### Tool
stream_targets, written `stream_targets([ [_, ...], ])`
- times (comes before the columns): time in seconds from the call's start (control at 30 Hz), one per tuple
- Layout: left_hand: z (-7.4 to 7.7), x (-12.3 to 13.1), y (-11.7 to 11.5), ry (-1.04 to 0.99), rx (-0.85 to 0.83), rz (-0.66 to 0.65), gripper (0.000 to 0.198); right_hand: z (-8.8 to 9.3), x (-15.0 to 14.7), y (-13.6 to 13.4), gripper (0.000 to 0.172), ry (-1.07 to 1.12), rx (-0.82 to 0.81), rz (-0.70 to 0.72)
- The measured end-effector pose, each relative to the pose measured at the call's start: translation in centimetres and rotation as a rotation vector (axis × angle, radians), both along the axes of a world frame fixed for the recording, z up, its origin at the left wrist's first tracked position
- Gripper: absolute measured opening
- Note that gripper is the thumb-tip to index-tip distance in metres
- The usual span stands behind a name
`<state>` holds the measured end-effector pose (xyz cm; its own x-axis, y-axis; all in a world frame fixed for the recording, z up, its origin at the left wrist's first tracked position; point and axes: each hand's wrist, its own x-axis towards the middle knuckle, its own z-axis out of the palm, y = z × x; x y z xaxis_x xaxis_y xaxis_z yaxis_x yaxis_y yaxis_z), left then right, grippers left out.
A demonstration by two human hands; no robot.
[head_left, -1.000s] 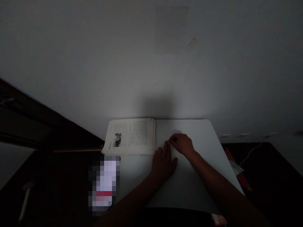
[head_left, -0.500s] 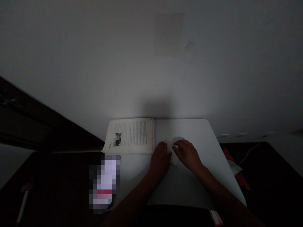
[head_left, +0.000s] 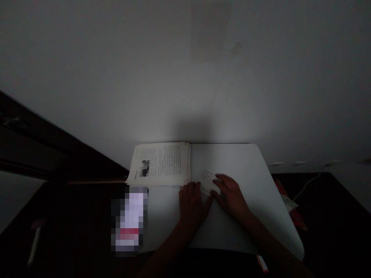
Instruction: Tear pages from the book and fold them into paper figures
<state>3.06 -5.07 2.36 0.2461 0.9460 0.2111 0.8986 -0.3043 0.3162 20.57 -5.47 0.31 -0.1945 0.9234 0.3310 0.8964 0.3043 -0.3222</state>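
Note:
A small piece of printed paper (head_left: 206, 178), seemingly folded, lies on the white table between my hands. My left hand (head_left: 193, 202) rests palm down at its left edge, fingers stretched flat and thumb pointing toward the paper's lower edge. From the right, my right hand (head_left: 232, 195) grips the paper, its fingers bent over the right side and its thumb at the lower corner. That hand covers part of the sheet, and the dim light hides the finer creases.
A stack of printed pages (head_left: 159, 164) lies at the table's back left. A blurred-out phone-like object (head_left: 130, 220) is at the left edge. The white table (head_left: 237, 158) meets the wall (head_left: 116, 77). Red items (head_left: 297, 218) and a cable (head_left: 307, 185) lie right.
My left hand has slid off the paper toward me and slightly left. More of the paper's printed face shows. The right hand stays at its right side, thumb now lower.

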Motion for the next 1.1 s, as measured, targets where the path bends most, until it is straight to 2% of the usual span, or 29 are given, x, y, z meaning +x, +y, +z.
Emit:
stream_targets([
  [0.13, 0.0, 0.1, 0.4, 0.023, -0.041, -0.01, 0.051, 0.0, 0.0, -0.2, 0.035, 0.008, 0.002, -0.009],
  [0.43, 1.3, -2.2, 3.2, 0.06, -0.25, -0.071, 0.018, -0.1, 0.1, -0.1, 0.035, 0.018, -0.009, -0.011],
  [0.8, 2.4, -2.5, 4.9, 0.063, -0.456, 0.02, 0.02, 0.1, 0.1, -0.1, 0.035, 0.022, -0.025, -0.009],
  [1.1, 2.6, -1.1, 5.9, 0.147, -0.344, -0.017, 0.021, 0.4, 0.0, -0.1, 0.035, 0.007, -0.039, -0.006],
])
